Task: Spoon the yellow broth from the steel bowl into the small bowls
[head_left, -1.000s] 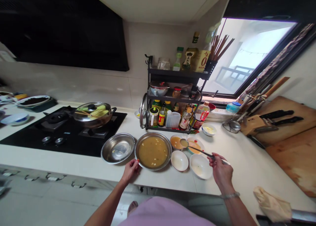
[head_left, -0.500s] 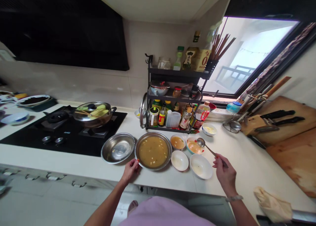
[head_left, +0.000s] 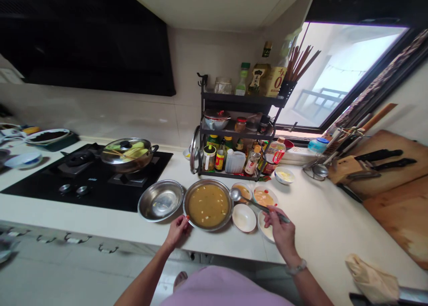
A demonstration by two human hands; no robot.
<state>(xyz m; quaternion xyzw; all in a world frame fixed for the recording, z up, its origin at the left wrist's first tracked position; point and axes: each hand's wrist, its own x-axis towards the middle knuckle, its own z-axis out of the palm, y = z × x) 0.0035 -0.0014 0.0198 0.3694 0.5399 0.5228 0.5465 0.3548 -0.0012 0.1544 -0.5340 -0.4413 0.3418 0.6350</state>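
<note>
A metal basin of brown liquid with pale bits floating in it stands before me. At its left front rim, my left hand is closed on the edge. My right hand grips the handle of a metal spoon, whose bowl is over the basin's right rim, beside a small bowl of brown liquid. Right of that is a bowl of orange-pink liquid. Nearer me sit a small white bowl and another white bowl, partly hidden by my right hand.
An empty metal basin stands on the left. Beyond it, a lidded pan rests on the black stove. A black rack of bottles stands behind the bowls. On the right are a knife block and a cloth.
My right hand has moved left with the spoon, from over the orange-pink bowl to the basin's right rim. My left hand has stayed at the basin's edge.
</note>
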